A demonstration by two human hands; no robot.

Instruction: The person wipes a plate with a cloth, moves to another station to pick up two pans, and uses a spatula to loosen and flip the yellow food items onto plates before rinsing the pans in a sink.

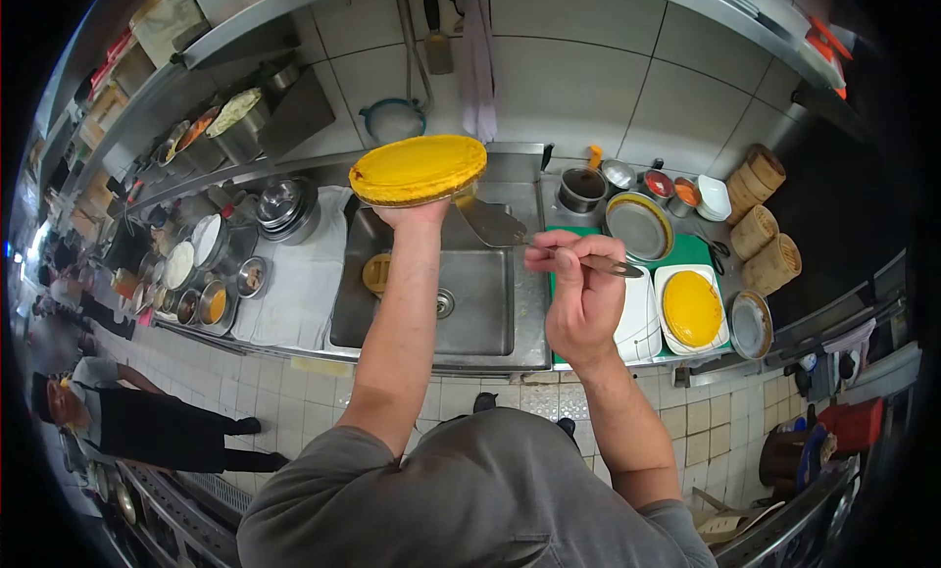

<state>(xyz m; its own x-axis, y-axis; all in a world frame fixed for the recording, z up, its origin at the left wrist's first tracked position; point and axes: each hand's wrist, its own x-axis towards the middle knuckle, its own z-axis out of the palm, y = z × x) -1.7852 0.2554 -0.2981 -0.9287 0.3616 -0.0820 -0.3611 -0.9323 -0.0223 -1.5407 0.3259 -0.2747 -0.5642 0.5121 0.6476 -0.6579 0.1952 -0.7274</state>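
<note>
A round yellow cake [419, 168] rests on my left hand [414, 213], which is under its base above the sink [470, 323]. My right hand [585, 274] grips the handle of a metal spatula [492, 223]. The spatula's wide blade reaches left to the cake's lower right edge, partly hidden near it. Right of my right hand, another yellow cake [692, 308] lies on a white square plate [669, 345]. Behind that plate is a round pan [639, 227] with a yellowish rim.
Metal bowls [279, 203] stand on a white cloth [284, 294] left of the sink. Bamboo steamers [771, 264], scissors [718, 254] and a pot [582, 188] are at the right. A person in a dark apron [157, 429] stands at the lower left.
</note>
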